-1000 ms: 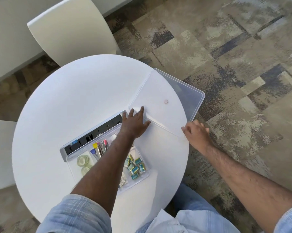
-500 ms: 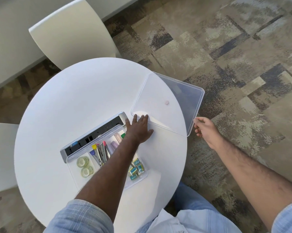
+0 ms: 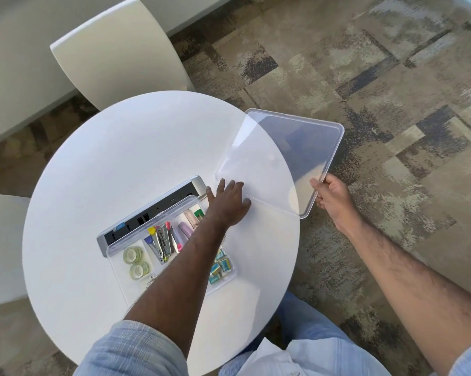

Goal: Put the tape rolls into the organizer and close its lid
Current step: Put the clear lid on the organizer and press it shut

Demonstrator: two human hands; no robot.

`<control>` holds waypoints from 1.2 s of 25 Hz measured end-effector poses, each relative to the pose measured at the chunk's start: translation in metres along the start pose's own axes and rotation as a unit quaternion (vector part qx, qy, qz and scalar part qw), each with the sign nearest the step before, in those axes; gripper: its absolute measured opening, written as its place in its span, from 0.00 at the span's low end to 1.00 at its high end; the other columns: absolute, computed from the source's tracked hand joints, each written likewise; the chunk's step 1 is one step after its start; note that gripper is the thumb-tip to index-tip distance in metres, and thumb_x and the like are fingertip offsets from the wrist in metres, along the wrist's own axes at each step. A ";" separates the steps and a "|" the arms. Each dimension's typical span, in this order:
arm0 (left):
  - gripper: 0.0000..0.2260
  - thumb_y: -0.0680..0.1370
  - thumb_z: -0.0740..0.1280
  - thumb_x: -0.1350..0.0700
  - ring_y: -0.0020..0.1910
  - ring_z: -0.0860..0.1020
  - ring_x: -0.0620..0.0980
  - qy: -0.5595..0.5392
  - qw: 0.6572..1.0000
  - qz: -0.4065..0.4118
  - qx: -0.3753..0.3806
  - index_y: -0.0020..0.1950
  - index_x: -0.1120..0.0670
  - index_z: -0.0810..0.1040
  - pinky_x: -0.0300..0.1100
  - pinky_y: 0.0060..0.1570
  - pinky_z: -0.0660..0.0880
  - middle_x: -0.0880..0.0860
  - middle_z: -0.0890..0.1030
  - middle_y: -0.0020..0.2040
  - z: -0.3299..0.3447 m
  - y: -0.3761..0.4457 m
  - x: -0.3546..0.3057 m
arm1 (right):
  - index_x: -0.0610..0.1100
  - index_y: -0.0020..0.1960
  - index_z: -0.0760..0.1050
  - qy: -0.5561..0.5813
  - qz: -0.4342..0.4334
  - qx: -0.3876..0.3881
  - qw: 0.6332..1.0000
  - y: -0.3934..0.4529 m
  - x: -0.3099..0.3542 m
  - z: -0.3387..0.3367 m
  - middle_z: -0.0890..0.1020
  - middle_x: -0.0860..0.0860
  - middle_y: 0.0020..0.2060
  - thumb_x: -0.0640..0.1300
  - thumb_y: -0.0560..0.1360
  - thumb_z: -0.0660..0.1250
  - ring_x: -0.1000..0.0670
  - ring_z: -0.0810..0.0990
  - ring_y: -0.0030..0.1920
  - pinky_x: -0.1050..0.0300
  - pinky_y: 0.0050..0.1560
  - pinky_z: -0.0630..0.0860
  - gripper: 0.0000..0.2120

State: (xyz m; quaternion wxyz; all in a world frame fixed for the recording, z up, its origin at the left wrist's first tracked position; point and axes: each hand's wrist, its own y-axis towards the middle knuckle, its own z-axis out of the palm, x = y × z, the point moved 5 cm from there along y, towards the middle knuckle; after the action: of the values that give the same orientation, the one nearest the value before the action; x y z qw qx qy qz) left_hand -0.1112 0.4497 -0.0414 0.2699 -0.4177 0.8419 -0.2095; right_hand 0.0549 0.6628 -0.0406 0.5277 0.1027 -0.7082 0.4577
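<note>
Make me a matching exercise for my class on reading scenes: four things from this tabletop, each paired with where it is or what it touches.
Things:
1. tape rolls
2. lid
3. left hand
4. right hand

Places:
A. grips the lid's near right edge, off the table
B. overhangs the table's right edge
C. leftmost compartment of the organizer
D. flat on the table at the lid's near left corner

Pairs: 1-C, 2-B, 3-D, 4-A
</note>
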 end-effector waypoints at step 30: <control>0.13 0.83 0.62 0.58 0.44 0.87 0.50 -0.761 0.638 -0.097 -0.066 0.55 0.58 0.86 0.42 0.43 0.84 0.57 0.86 0.51 -0.037 -0.201 0.183 | 0.51 0.56 0.82 -0.341 -0.355 0.075 0.867 -0.126 0.050 0.082 0.78 0.60 0.48 0.47 0.77 0.72 0.57 0.80 0.43 0.64 0.39 0.78 0.08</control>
State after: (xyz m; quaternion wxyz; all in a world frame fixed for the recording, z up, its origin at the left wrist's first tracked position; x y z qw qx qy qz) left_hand -0.1078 0.1920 0.0520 0.7654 -0.5249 0.3051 0.2134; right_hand 0.0593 0.5477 0.0676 0.3707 0.5358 -0.7236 0.2280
